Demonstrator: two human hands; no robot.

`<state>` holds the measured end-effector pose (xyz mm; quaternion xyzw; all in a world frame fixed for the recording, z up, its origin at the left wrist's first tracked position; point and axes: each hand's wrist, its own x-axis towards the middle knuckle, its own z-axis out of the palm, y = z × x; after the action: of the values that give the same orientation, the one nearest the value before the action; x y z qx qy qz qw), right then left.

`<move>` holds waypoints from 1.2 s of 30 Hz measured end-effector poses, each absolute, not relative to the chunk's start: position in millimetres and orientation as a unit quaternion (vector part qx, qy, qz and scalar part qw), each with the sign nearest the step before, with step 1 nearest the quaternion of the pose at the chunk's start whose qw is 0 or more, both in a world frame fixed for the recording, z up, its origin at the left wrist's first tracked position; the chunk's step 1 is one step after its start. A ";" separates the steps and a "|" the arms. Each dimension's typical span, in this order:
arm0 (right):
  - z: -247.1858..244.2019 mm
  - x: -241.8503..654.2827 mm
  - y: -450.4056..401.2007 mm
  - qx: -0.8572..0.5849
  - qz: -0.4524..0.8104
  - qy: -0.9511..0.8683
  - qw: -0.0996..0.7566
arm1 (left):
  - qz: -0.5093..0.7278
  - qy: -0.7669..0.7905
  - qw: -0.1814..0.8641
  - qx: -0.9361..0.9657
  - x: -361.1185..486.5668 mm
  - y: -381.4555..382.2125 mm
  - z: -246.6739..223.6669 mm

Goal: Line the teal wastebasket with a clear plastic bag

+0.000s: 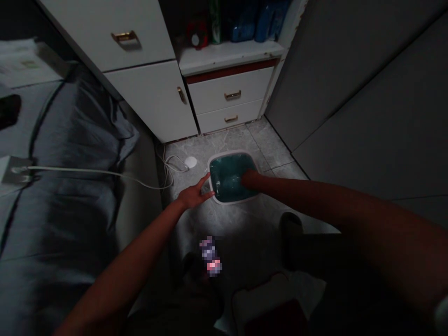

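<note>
A small trash can with a pale rim stands on the tiled floor, lined with a shiny teal plastic bag. My left hand is at the can's left side, thumb and fingers spread, their tips touching the rim. From the right my right hand reaches over the rim into the can. Its fingers are down against the teal liner and too dark to make out, so whether they grip the bag cannot be told.
White cabinets and drawers stand ahead, with bottles on the shelf above. A grey-covered bed runs along the left, with a white cable trailing to the floor by a white disc. Grey panels rise at right.
</note>
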<state>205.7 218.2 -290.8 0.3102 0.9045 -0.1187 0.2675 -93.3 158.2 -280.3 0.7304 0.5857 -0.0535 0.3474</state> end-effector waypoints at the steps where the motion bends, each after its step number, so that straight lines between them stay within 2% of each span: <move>1: -278.5 208.8 213.3 0.314 -0.101 0.902 0.278 | -0.067 0.588 0.340 0.731 -91.9 158.2 -277.9; 4: -236.2 220.3 192.5 0.322 -0.066 0.897 0.296 | -0.101 0.596 0.288 0.742 -84.1 157.8 -261.2; 6: -207.0 231.0 175.7 0.347 -0.084 0.893 0.274 | -0.086 0.603 0.245 0.754 -74.4 156.8 -240.8; 8: -180.8 243.8 158.3 0.390 -0.119 0.884 0.229 | -0.033 0.606 0.227 0.762 -60.5 153.8 -215.4; 11: -154.4 264.4 133.3 0.461 -0.170 0.858 0.150 | 0.103 0.594 0.257 0.756 -34.9 141.6 -181.7; 15: -155.5 287.8 110.6 0.545 -0.173 0.815 0.088 | 0.271 0.584 0.343 0.684 -13.0 110.0 -174.0; 20: -195.4 301.3 113.1 0.602 -0.231 0.764 0.038 | 0.227 0.660 0.307 0.647 -23.2 82.8 -199.2; 22: -204.7 298.5 122.4 0.641 -0.290 0.710 -0.038 | 0.236 0.678 0.315 0.621 -29.1 87.6 -201.0; 25: -196.1 288.7 140.7 0.673 -0.395 0.593 -0.200 | 0.343 0.646 0.335 0.594 -31.7 108.6 -186.9; 28: -161.3 280.4 157.9 0.586 -0.461 0.562 -0.358 | 0.460 0.557 0.316 0.616 -28.1 126.6 -150.0; 32: -98.0 277.4 162.2 0.461 -0.407 0.628 -0.478 | 0.563 0.408 0.302 0.652 -20.1 113.0 -68.4; 34: -73.5 277.6 156.5 0.427 -0.345 0.669 -0.501 | 0.583 0.357 0.287 0.671 -16.4 96.3 -30.3; 36: -63.1 277.4 152.3 0.422 -0.266 0.709 -0.499 | 0.578 0.351 0.279 0.682 -13.4 87.5 -11.1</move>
<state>277.4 152.3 -63.1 0.4217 0.7091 -0.2658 -0.4987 -13.4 87.5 -11.1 0.6818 0.3506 0.5783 0.2789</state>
